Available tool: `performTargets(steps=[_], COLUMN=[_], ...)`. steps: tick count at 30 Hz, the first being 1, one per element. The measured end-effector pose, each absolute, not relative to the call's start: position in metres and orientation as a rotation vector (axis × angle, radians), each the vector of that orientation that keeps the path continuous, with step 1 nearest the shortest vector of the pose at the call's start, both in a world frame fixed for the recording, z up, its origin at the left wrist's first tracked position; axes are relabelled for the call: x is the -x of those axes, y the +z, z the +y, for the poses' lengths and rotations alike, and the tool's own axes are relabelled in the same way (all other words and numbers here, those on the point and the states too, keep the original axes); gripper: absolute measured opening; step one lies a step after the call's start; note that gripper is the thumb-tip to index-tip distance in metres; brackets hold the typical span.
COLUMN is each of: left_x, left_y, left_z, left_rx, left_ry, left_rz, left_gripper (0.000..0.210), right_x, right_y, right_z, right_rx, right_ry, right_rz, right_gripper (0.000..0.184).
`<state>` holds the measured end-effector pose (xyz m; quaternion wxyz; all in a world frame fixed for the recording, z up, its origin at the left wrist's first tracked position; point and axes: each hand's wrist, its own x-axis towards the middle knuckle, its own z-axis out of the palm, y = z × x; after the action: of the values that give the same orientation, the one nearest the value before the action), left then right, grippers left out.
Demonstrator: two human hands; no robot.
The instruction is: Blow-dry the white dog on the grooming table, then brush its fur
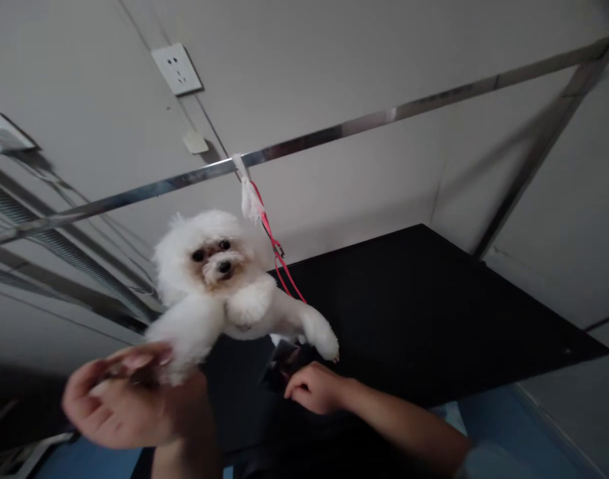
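Upon a flat black table [409, 313], a fluffy white dog [249, 303] is supported; its foreleg [189, 332] is grasped by the fingers of the left hand [127, 416], a blurred dark object [283, 362] by the right hand [317, 389].

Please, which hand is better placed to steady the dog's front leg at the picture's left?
Probably the left hand: its fingertips are at that fluffy front leg. The right hand is farther from it and seems to hold a dark object, too blurred to identify.
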<state>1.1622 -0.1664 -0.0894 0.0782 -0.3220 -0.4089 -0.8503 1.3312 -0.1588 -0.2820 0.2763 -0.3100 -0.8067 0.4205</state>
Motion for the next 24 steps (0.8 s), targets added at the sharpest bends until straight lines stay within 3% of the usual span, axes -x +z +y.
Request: performTargets(steps=[2,4,7,11,14,17,21,24], left_x=[-1.173,-1.175,-1.165,-1.147,-1.136,-1.130,-1.141,-1.155], left_y=[-0.093,-0.100,-0.122,-0.164,-0.190,-0.210,-0.228,-0.234], left_z=[-0.166,-0.171,-0.183,-0.191,-0.185,-0.177,-0.176,-0.181], left_rx=[1.004,1.067,1.079,0.875,0.679,0.571,0.609,0.628], left_ry=[-2.600,-2.665,-2.903,-3.239,-3.274,-3.252,-3.236,-3.259], left_rz=[-1.085,-1.087,-1.182,-1.341,-1.399,-1.520,-1.552,-1.491], left_gripper=[0.027,0.023,0.021,0.025,0.021,0.023,0.031,0.035], right_x=[-1.313,-1.296,-1.281,-1.290,-1.314,-1.331,-1.328,-1.330], right_y=[-0.272,-0.268,-0.276,-0.262,-0.227,-0.205,-0.204,-0.224], right_z=[-0.155,-0.151,-0.153,-0.146,-0.124,-0.111,-0.112,-0.117], right_rx=[0.655,0.748,0.974,0.790,0.721,0.843,0.706,0.757], right_ry=[1.023,0.978,1.111,1.091,0.842,0.813,0.784,0.949], right_rz=[-2.083,-1.946,-1.827,-1.981,-2.265,-2.337,-2.474,-2.426], right_gripper=[0.030,0.029,0.030,0.030,0.035,0.036,0.036,0.036])
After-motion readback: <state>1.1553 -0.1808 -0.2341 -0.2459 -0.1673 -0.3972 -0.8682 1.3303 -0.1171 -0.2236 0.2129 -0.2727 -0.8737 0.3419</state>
